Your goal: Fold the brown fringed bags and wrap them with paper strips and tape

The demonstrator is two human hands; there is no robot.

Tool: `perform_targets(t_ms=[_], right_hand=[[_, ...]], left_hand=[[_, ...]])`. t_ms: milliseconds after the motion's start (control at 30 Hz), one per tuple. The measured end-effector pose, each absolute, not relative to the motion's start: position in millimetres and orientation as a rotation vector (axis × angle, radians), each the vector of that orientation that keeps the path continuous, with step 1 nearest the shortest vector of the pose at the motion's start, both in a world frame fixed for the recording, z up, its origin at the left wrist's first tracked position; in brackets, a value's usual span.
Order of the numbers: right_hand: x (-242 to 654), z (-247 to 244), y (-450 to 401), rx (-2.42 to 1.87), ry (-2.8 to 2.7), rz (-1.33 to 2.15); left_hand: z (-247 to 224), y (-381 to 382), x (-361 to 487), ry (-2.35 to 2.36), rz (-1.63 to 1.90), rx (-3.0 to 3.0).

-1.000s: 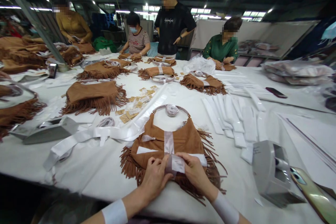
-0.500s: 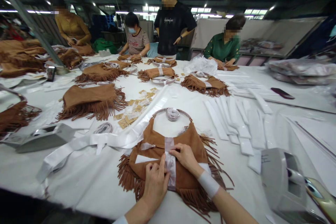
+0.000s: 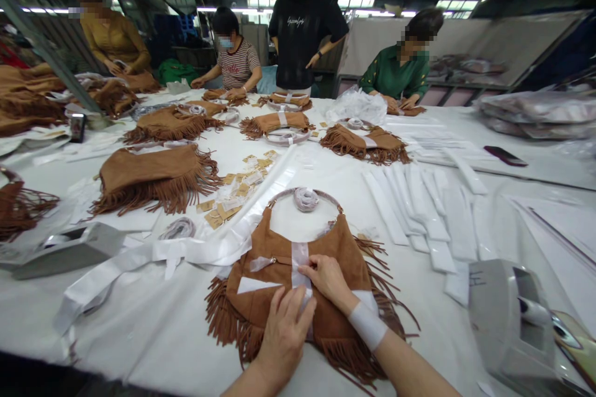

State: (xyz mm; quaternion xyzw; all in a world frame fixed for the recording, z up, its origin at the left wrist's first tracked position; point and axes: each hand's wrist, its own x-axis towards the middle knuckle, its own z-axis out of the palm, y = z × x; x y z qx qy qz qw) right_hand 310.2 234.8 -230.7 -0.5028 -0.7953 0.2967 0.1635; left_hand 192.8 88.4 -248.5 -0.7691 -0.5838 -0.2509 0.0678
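Observation:
A brown suede-like fringed handbag point(image 3: 339, 310) lies flat before me, its handle curving away from me with a wrapped coil point(image 3: 306, 199) inside the loop. A translucent strip point(image 3: 300, 252) runs down the bag's middle. My left hand point(image 3: 285, 332) rests over the lower part of this strip, fingers stretched out and slightly apart. From the right, my right hand point(image 3: 328, 279) has its thumb and index finger closed at the strip's edge; the fingertips partly hide the contact. A white piece point(image 3: 256, 285) sits in the bag's front, beside a wrapped zipper pull point(image 3: 261, 263).
Tape dispensers stand at right point(image 3: 507, 316) and left point(image 3: 74, 248). White foam strips point(image 3: 433, 229) lie right of the bag, paper tags point(image 3: 228, 201) and a long white ribbon point(image 3: 139, 260) to its left. More fringed bags point(image 3: 149, 173) and several co-workers are across the table.
My left hand has shifted slightly right and down, its fingers going from a pointed index to a flatter spread over the strip. The right hand stays in place. The view has shifted slightly.

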Motion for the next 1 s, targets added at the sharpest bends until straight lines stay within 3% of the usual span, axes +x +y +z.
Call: perform_targets(t_ms=[200, 533, 700, 800, 1000], right_hand=[[310, -235, 237, -1.478, -2.212, 0.856], [315, -238, 236, -1.501, -2.008, 0.766], [324, -228, 221, -1.043, -2.476, 0.503], [319, -228, 224, -0.995, -2.678, 0.463], [367, -194, 221, -1.161, -2.256, 0.263]], left_hand=[[-255, 96, 199, -1.729, -0.488, -2.498], [-268, 96, 205, -1.867, -0.435, -2.496], [-266, 95, 205, -1.867, -0.439, -2.489], [-266, 94, 206, -1.871, -0.452, -2.477], [-268, 95, 207, -1.833, -0.444, -2.445]])
